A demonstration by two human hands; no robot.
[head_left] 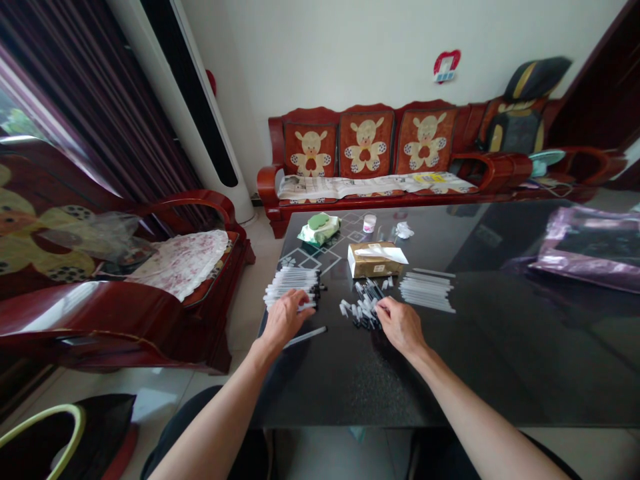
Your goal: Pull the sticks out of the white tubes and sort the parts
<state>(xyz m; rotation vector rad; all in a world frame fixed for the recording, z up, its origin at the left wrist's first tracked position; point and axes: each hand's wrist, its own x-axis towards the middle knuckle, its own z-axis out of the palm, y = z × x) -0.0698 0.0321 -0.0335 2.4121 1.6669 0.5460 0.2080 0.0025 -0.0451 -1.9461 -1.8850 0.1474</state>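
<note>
a gold-sided tissue box (375, 268) is sitting on the glossy black desk (500, 360). left of the box, a stack of translucent pens (291, 283) is lying with the black ends pointing toward it. the left hand (289, 315) is resting on the near edge of that stack, fingers partly curling; whether it is gripping a pen i cannot tell. just in front of the box, small pen caps (366, 308) are lying in a loose heap, and the right hand (401, 325) is reaching into its right side, thumb and fingers drawing together; what it is pinching i cannot tell. slim whitish tubes (427, 291) are lying right of the box. a single pen (306, 337) is lying nearer the person, left of the box. behind the box, a small jar (369, 224) is standing.
</note>
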